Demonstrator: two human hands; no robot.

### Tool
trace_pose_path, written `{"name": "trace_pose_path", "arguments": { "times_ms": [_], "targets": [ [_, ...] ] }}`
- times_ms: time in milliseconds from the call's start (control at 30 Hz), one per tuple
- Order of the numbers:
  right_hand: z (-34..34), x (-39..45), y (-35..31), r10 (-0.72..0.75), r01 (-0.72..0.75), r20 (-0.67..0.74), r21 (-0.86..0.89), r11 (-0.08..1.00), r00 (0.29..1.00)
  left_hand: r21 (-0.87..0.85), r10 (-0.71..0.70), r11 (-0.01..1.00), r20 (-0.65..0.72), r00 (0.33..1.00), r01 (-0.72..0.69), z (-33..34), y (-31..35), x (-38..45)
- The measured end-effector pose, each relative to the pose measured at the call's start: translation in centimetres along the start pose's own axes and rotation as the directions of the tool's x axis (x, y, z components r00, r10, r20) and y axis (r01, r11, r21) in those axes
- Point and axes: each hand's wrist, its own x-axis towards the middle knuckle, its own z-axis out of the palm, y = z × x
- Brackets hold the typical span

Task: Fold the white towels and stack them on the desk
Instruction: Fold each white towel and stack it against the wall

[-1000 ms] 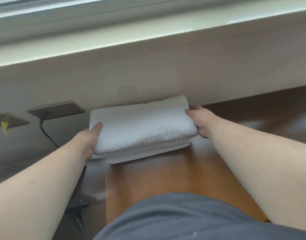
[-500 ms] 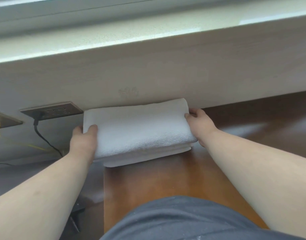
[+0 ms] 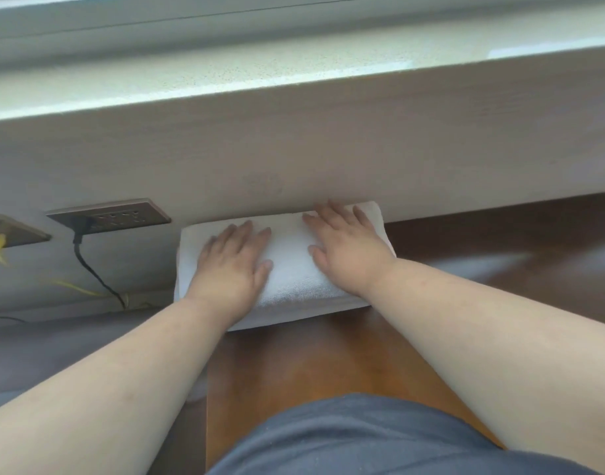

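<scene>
Dark garment: nearest the camera, at the bottom edge, here's the person's grey clothing, close against the desk's front.
Desk: brown wood, bare between the body and the towels.
White towels: folded and stacked at the back of the desk, far edge right against the pale wall panel. The left end juts past the desk's left edge.
Left hand: palm down on the stack's left half, fingers straight and spread, pressing, gripping nothing.
Right hand: same on the right half, flat, fingers fanned toward the wall.
Step in hand: looks like patting the stack down to settle it.
Doing it well: press evenly with both palms, straight down, then sweep outward to flatten bulges; sideways force could slide the top layer askew. Nudging the stack right would cure that overhang.
Socket plate: left on the wall, black cable plugged in, well apart from the towels.
</scene>
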Motion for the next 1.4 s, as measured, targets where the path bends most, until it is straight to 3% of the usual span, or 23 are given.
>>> {"name": "trace_pose_path", "arguments": {
  "times_ms": [67, 133, 267, 400, 500, 633, 733, 867, 1167, 1400],
  "targets": [
    [0.8, -0.3, 0.9, 0.170, -0.165, 0.178, -0.039, 0.985, 0.969, 0.083, -0.195, 0.979, 0.113, 0.974, 0.187, 0.7, -0.9, 0.0],
    [1.0, -0.9, 1.9, 0.294, -0.291, 0.188, -0.047, 0.956, 0.937, 0.058, -0.311, 0.950, 0.160, 0.937, 0.306, 1.0, -1.9, 0.1],
    [-0.2, -1.7, 2.1, 0.306, -0.307, 0.177, -0.020, 0.951, 0.936, 0.119, -0.326, 0.945, 0.240, 0.915, 0.305, -0.2, -1.3, 0.8],
    [-4.0, -4.6, 3.5, 0.339, -0.339, 0.046, -0.002, 0.941, 0.940, 0.154, -0.145, 0.980, 0.133, 0.980, 0.125, -3.1, 2.1, 0.8],
    [-8.7, -8.5, 5.9, 0.404, -0.405, -0.040, -0.019, 0.914, 0.914, 0.040, 0.075, 0.996, -0.007, 0.997, -0.075, -5.6, 6.0, 0.2],
    [-15.3, -14.8, 10.5, 0.510, -0.522, -0.142, -0.074, 0.849, 0.849, -0.055, 0.337, 0.938, -0.091, 0.937, -0.342, -8.7, 13.3, 0.2],
    [-19.5, -19.6, 13.6, 0.627, -0.648, -0.209, -0.046, 0.760, 0.750, -0.077, 0.460, 0.881, -0.097, 0.883, -0.467, -10.5, 19.6, 1.2],
    [-22.9, -26.0, 15.6, 0.762, -0.754, -0.243, 0.146, 0.640, 0.600, -0.138, 0.517, 0.842, -0.070, 0.853, -0.521, -13.3, 28.9, 1.1],
    [-28.0, -46.4, 21.3, 0.806, -0.781, -0.352, 0.254, 0.571, 0.475, -0.157, 0.661, 0.730, -0.087, 0.745, -0.666, -12.8, 49.6, -4.5],
    [-29.6, -64.0, 27.8, 0.847, -0.826, -0.375, 0.278, 0.491, 0.377, -0.206, 0.659, 0.726, -0.067, 0.749, -0.657, -9.2, 64.7, -12.2]
  ]
}}
